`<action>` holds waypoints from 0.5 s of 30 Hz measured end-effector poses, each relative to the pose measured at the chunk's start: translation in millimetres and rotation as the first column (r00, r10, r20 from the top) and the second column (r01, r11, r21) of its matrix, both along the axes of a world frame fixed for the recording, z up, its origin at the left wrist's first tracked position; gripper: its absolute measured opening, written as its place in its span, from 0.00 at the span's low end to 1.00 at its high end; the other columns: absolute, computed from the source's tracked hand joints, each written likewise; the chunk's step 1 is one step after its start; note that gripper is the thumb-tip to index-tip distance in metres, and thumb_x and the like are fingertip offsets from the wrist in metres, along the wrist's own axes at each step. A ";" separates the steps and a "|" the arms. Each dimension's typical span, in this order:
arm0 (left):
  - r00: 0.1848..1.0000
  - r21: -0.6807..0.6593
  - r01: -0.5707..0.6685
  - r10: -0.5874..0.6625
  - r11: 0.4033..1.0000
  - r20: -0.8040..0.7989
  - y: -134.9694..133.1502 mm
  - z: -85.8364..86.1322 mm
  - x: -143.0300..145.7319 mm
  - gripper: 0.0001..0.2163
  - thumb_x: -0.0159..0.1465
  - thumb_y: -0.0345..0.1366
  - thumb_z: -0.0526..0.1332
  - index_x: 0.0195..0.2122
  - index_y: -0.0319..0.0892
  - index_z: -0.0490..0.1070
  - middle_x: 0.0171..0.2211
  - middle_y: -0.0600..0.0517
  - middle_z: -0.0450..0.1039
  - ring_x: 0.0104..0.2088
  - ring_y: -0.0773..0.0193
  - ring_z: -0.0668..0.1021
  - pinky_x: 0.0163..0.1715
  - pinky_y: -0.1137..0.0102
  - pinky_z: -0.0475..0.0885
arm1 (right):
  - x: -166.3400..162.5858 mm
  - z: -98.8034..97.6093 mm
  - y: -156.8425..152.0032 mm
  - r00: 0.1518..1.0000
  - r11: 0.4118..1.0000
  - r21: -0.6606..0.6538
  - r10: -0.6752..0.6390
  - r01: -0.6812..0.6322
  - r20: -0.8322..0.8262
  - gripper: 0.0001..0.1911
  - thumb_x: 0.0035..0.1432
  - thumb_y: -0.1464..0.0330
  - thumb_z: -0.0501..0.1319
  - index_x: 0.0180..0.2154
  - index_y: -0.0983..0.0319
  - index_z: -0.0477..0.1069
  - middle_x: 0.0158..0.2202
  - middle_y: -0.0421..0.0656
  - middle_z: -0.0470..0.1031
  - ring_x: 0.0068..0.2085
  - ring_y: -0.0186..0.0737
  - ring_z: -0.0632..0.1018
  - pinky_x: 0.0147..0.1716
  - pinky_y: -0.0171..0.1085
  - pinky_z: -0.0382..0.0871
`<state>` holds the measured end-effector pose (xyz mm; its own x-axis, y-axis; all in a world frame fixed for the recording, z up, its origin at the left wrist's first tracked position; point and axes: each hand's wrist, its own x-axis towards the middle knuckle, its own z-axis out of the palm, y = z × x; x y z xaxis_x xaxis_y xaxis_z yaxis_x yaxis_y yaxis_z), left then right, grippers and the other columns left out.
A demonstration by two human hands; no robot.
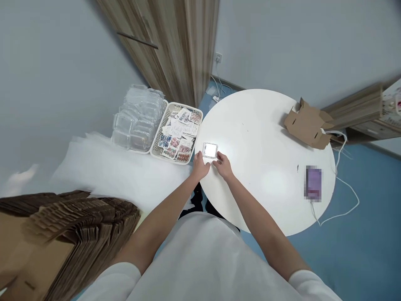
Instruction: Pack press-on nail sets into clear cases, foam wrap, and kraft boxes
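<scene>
A small clear plastic case (pixel 209 150) with a bright white inside is at the left edge of the round white table. My left hand (pixel 200 167) has its fingers closed on the case's lower left corner, thumb toward the near side. At the lower right corner my right hand (pixel 223 166) grips it between fingers and thumb. Just to the left, a white basket (pixel 152 151) holds several cards with rows of coloured press-on nails (pixel 170 153) and white printed slips. Whether the case rests on the table or is slightly raised, I cannot tell.
Clear plastic boxes (pixel 138 121) are piled left of the cards. White sheets (pixel 125 175) and stacked brown cardboard (pixel 90 238) lie nearer me. On the round table (pixel 260 125) are an unfolded cardboard box (pixel 308 125) and a blurred purple object (pixel 313 183) with a white cable.
</scene>
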<state>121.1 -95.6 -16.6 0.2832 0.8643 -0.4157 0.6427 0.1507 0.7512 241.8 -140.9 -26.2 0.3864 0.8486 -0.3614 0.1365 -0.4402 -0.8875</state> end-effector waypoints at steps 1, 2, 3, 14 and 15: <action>1.000 0.025 0.009 -0.009 1.000 0.015 -8.7 2.6 -3.2 0.30 0.54 0.34 0.55 0.57 0.37 0.46 0.56 0.40 0.47 0.57 0.52 0.55 0.53 0.59 0.55 | -1.4 0.9 -5.1 0.999 1.000 0.022 -0.003 0.002 0.050 0.30 0.46 0.68 0.56 0.53 0.60 0.54 0.53 0.48 0.58 0.50 0.42 0.66 0.45 0.42 0.64; 0.999 0.061 0.025 -0.026 0.998 0.025 -19.7 5.1 -7.9 0.29 0.54 0.34 0.55 0.57 0.37 0.47 0.56 0.40 0.49 0.56 0.52 0.56 0.53 0.59 0.56 | -4.3 2.0 -10.9 0.994 0.998 0.056 -0.017 0.011 0.111 0.30 0.47 0.68 0.56 0.54 0.61 0.53 0.53 0.49 0.58 0.49 0.42 0.66 0.46 0.42 0.64; 0.998 0.108 0.048 -0.052 0.993 0.033 -32.6 7.2 -14.2 0.27 0.54 0.33 0.54 0.56 0.37 0.49 0.55 0.40 0.51 0.56 0.53 0.58 0.53 0.59 0.56 | -8.8 3.2 -16.9 0.983 0.995 0.098 -0.032 0.015 0.179 0.29 0.48 0.69 0.55 0.53 0.61 0.54 0.52 0.49 0.58 0.49 0.42 0.66 0.46 0.43 0.64; 0.911 0.254 -0.195 0.271 0.947 -0.311 -127.4 1.1 -134.7 0.27 0.56 0.39 0.54 0.56 0.39 0.51 0.60 0.42 0.43 0.60 0.48 0.46 0.53 0.52 0.53 | -112.9 10.0 -20.2 0.577 0.586 0.154 0.654 -0.795 0.490 0.20 0.50 0.77 0.49 0.46 0.63 0.63 0.50 0.48 0.62 0.52 0.43 0.62 0.51 0.44 0.58; 0.906 0.227 -0.217 0.283 0.949 -0.316 -126.3 -0.3 -143.6 0.29 0.55 0.39 0.55 0.57 0.38 0.49 0.61 0.41 0.41 0.60 0.48 0.44 0.54 0.52 0.51 | -122.8 8.5 -15.5 0.543 0.563 0.124 0.681 -0.817 0.491 0.21 0.49 0.78 0.49 0.47 0.63 0.63 0.52 0.49 0.60 0.54 0.45 0.60 0.52 0.45 0.56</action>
